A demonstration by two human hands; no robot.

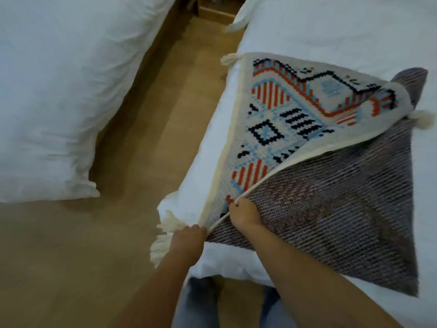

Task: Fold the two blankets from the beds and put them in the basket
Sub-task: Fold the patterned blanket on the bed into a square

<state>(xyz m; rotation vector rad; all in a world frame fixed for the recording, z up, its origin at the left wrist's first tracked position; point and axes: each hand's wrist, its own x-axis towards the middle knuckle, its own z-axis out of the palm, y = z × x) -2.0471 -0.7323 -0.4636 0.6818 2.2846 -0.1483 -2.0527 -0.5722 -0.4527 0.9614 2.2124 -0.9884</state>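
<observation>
A woven blanket (279, 119) with orange, blue and black geometric patterns and cream tassels lies on the right bed (331, 31). One part is turned over, so its grey-purple underside (343, 209) faces up across the near right. My left hand (189, 237) grips the blanket's near corner by the tassels at the bed's corner. My right hand (243, 214) pinches the cream edge a little farther along. The basket is not in view.
A second bed (59, 91) with white bedding fills the left. A strip of wooden floor (146, 150) runs between the beds. A wooden nightstand (217, 10) stands at the far end. My legs in jeans show at the bottom.
</observation>
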